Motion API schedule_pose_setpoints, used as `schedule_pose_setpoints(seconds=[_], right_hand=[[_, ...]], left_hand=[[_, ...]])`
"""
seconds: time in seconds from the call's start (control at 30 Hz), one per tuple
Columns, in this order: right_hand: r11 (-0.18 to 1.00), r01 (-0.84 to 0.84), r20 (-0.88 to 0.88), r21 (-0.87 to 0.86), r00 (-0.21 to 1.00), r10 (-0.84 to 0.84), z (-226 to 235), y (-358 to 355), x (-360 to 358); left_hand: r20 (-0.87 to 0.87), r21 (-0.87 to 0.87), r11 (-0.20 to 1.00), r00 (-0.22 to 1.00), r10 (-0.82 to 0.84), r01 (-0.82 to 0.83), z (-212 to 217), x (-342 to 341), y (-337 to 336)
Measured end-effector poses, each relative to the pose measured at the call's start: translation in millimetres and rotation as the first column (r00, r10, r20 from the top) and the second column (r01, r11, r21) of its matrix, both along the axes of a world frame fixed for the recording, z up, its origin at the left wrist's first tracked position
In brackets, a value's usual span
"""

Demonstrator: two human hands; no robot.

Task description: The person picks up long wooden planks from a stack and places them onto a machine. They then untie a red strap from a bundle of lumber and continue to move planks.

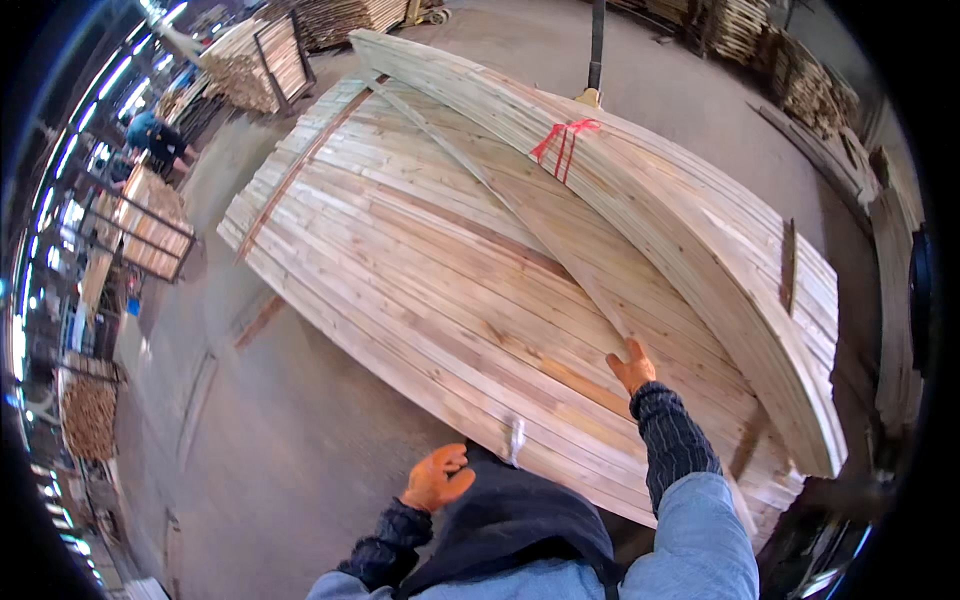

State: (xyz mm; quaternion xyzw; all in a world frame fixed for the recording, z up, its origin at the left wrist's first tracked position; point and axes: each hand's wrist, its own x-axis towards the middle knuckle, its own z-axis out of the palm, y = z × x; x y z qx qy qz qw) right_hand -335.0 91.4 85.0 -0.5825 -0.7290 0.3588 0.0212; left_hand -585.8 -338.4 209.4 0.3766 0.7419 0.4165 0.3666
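Observation:
My right hand (pixel 632 367), in an orange glove, reaches over a wide stack of pale wooden boards (pixel 400 270). Its thumb and a finger are spread apart at a long thin wooden strip (pixel 520 210), which lies diagonally across the stack; whether they touch it I cannot tell. My left hand (pixel 436 479), gloved the same way, hangs beside the near edge of the stack with its fingers apart and nothing in it. A bundle of long boards (pixel 640 190), tied with red ribbon (pixel 567 140), lies on top of the stack along its far right side.
A small white scrap (pixel 516 441) hangs at the stack's near edge. A dark post (pixel 597 50) stands behind it. More timber stacks (pixel 258 65) stand at the far left and far right. Another person (pixel 155 135) bends over at the far left. Thin pieces lie on the floor.

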Motion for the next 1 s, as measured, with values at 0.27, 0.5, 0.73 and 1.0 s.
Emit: schedule_pose_setpoints(seconds=[0.27, 0.5, 0.73, 1.0], right_hand=[[0.985, 0.17, 0.449, 0.025, 0.879, -0.163, -22, 80, -158], [0.978, 0.185, 0.039, 0.091, 0.981, -0.19, -62, 51, -125], [0.998, -0.052, -0.079, 0.042, 0.995, 0.055, 73, -81, -135], [0.979, -0.189, 0.064, -0.077, 0.979, 0.194, 89, -127, -2]], left_hand=[[0.188, -0.46, 0.883, 0.982, -0.006, 0.093, -17, -161, 5], [0.082, -0.133, 0.97, 0.977, -0.196, 0.205, -69, -249, 161], [0.852, -0.104, 0.893, 0.425, 0.307, -0.437, -103, -307, 399], [0.934, -0.15, 0.883, 0.23, 0.274, -0.444, -108, -251, 363]])
